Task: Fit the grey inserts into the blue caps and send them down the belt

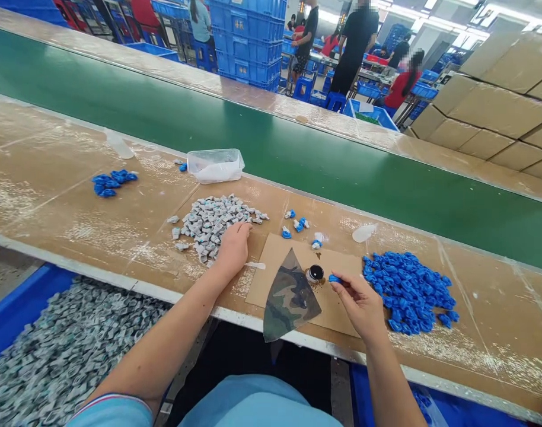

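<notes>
My left hand (234, 246) rests at the right side of a pile of small grey plastic parts (209, 222). Its fingers are bent together, and what they grip, if anything, is hidden. Between thumb and fingers of my right hand (360, 299) is a small blue plastic part (334, 278). Just left of it, a small round jar with a black top (315, 273) stands on a cardboard sheet (262, 284), brown specks around it. A camouflage cloth piece (289, 299) lies beside the jar. To the right spreads a heap of blue parts (411, 290).
Several joined blue-and-grey pieces (300, 224) lie behind the cardboard sheet. A clear plastic tub (215, 166) stands by the green conveyor belt (271, 139). A blue bin of grey parts (75, 344) sits below left. Stacked crates (248, 41), cartons (488, 107) and people are beyond.
</notes>
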A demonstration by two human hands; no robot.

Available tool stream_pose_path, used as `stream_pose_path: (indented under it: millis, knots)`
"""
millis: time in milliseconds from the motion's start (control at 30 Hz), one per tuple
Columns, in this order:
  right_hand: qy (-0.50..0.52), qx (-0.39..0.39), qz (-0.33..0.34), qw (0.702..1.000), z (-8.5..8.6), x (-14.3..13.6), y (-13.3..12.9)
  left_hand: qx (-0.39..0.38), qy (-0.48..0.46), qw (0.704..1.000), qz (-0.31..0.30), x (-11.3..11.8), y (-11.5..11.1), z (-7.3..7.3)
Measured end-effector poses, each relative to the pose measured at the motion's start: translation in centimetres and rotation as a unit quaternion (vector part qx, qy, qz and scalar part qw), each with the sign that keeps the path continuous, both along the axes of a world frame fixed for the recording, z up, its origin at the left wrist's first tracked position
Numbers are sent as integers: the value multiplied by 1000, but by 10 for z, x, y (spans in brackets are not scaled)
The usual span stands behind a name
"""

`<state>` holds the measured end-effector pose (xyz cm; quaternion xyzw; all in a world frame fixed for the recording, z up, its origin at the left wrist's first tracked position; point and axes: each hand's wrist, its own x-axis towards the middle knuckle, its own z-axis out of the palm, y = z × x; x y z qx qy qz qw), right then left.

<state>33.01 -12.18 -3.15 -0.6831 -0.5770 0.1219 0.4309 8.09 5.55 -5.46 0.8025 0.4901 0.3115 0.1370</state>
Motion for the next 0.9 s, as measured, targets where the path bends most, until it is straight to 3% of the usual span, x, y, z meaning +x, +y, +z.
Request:
stream_pose_path:
  millis: [167, 267, 433, 900]
  knots:
    - [-52, -6, 6, 999, 4, -2, 7, 26, -89, 996, 0, -1, -8, 12]
    - [-67, -9, 17, 998, 7, -3, 10, -48, -198, 979, -4, 1, -19, 22]
    - [-75, -11, 28, 997, 6, -4, 12, -275, -391, 879, -3, 6, -37, 25]
    - [-19, -32, 4, 999, 3, -3, 8, -471, -440, 756, -113, 35, -97, 3]
